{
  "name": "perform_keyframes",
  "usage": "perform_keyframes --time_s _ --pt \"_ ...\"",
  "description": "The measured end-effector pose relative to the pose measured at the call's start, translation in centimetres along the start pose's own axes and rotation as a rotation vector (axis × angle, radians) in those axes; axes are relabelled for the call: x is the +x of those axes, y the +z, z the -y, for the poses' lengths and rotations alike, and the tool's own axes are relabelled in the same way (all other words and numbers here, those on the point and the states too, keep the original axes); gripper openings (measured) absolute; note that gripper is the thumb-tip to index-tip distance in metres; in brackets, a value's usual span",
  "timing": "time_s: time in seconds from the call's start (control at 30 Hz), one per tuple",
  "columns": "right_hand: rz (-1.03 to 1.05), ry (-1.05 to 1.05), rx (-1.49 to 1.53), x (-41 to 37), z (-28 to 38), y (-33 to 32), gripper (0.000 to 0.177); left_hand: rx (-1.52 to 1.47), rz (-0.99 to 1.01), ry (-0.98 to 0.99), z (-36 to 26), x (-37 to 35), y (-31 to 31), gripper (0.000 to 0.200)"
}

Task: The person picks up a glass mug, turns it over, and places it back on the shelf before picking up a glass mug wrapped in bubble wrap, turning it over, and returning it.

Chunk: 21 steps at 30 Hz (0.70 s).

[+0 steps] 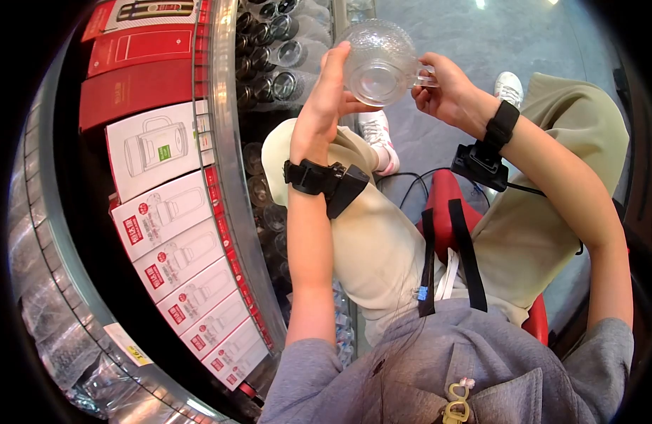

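A clear glass cup (377, 73) with a textured wall and a side handle is held up at the top of the head view, its round base facing me. My left hand (331, 92) is closed around its left side, thumb up along the wall and fingers partly behind the glass. On the other side, my right hand (442, 88) pinches the cup's handle (426, 76). Black straps with small boxes are around both wrists.
To the left, a wire-fronted shelf (211, 127) holds red boxes (139, 85) and white boxes (178, 254) with printed glassware. Wrapped glass jars (283, 53) with dark lids stand on a lower level. A red stool (446, 205) is under me, with thin black cables nearby.
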State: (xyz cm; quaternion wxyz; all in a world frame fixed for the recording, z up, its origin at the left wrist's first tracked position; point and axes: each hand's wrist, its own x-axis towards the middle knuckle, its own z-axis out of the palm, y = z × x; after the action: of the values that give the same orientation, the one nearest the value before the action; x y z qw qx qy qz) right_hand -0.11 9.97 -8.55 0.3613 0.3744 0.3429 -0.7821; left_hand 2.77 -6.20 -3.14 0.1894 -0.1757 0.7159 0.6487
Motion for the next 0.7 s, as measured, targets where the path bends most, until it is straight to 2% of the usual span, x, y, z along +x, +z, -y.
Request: perform_keyframes --time_s 0.37,0.47,0.67,0.7 --pt "-0.020 0.019 -0.039 0.46 -0.24 -0.11 0.025 0.013 0.025 -0.017 0.15 -0.14 -0.39 0.056" --pt "-0.016 0.011 -0.041 0.56 -0.29 -0.16 0.025 0.026 0.076 0.036 0.62 0.18 -0.76 0.068" --pt "0.013 0.004 -0.045 0.80 -0.30 -0.46 0.024 0.019 0.086 0.030 0.63 0.30 -0.78 0.068" --pt "0.015 0.005 -0.047 0.84 -0.30 -0.47 0.024 0.017 0.072 0.015 0.53 0.23 -0.68 0.063"
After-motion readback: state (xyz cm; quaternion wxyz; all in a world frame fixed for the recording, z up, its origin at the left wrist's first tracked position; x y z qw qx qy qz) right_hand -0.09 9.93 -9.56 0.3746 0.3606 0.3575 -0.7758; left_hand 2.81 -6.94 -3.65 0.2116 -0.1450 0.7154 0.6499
